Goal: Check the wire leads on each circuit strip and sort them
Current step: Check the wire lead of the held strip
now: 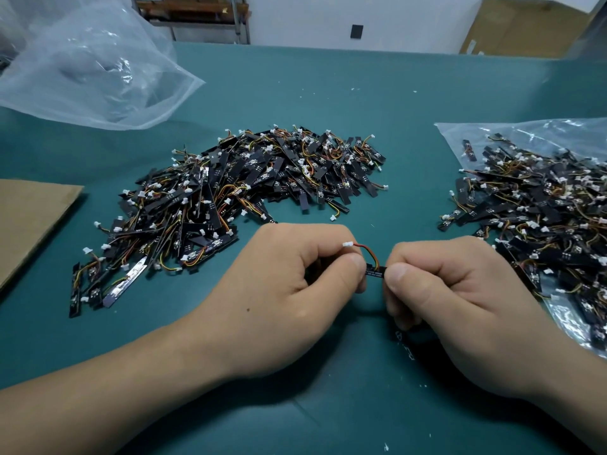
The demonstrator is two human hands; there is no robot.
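Both hands meet at the table's front centre around one black circuit strip. My left hand pinches its left end and my right hand pinches its right end; most of the strip is hidden in the fingers. Its red, orange and yellow wire lead curls up between the thumbs to a white connector over my left knuckles. A large heap of black strips lies beyond my left hand. A second heap rests on a clear plastic bag at the right.
The table has a teal mat. A crumpled clear plastic bag sits at the back left. A brown cardboard sheet lies at the left edge. A cardboard box stands behind the table at the back right.
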